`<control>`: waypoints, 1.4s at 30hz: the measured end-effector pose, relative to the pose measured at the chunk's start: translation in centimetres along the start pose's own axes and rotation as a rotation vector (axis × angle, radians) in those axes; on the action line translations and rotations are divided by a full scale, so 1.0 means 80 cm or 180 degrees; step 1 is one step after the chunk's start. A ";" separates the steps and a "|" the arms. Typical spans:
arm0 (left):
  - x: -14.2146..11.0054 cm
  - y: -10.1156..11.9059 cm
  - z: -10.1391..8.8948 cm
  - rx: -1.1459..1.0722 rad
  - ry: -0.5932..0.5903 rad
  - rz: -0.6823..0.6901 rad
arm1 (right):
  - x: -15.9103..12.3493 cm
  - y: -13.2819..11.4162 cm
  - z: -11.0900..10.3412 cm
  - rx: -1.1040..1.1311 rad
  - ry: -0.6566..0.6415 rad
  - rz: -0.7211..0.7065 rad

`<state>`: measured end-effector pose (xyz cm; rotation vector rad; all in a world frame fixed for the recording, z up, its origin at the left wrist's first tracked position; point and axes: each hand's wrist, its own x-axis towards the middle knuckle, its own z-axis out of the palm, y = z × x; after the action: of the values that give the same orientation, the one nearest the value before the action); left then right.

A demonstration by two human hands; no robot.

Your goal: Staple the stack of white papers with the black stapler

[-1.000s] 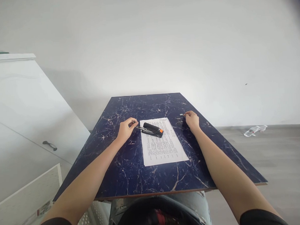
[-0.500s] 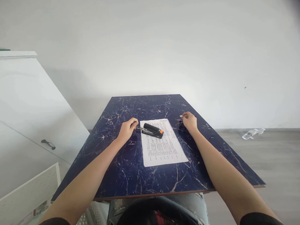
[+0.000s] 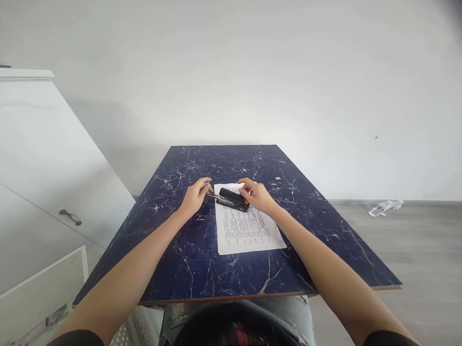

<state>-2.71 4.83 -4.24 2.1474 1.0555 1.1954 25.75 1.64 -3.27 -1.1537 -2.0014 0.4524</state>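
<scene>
A black stapler (image 3: 232, 200) with an orange part at its right end lies slanted across the upper part of several printed paper sheets (image 3: 249, 236). Its thin metal slide (image 3: 213, 195) sticks out to the left. My left hand (image 3: 196, 196) pinches the end of this slide; a small pale bit shows at its fingertips, too small to name. Over the stapler's right end is my right hand (image 3: 256, 194), fingers curved with thumb and forefinger apart. Whether it touches the stapler I cannot tell. A small whitish piece (image 3: 277, 178) lies on the table, beyond the right hand.
The dark blue marbled table (image 3: 239, 277) stands close to a white wall (image 3: 227, 81). On the left is a white cabinet (image 3: 31, 151) with a dark handle (image 3: 69, 217). Clear plastic packaging (image 3: 384, 208) lies on the floor at the right.
My right hand has left the small whitish piece on the table and moved left to the stapler's right end. My left hand stays at the metal slide, its fingers slightly shifted.
</scene>
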 end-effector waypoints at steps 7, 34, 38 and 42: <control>-0.001 -0.002 -0.001 -0.0233 -0.0090 -0.0152 | -0.004 0.006 -0.003 -0.0113 -0.0331 0.0053; 0.003 -0.025 0.004 0.0681 -0.0613 0.0297 | -0.003 0.025 0.005 -0.0013 -0.0675 0.0133; 0.003 -0.030 0.008 0.0699 -0.0638 0.0192 | -0.004 0.022 0.003 -0.0021 -0.0727 0.0182; 0.005 -0.036 0.006 0.0553 -0.0723 0.0112 | -0.004 0.019 0.001 -0.0054 -0.0737 0.0178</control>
<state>-3.32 6.83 -6.25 2.3766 1.0573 0.8757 26.64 2.19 -4.45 -1.2165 -2.1774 0.6232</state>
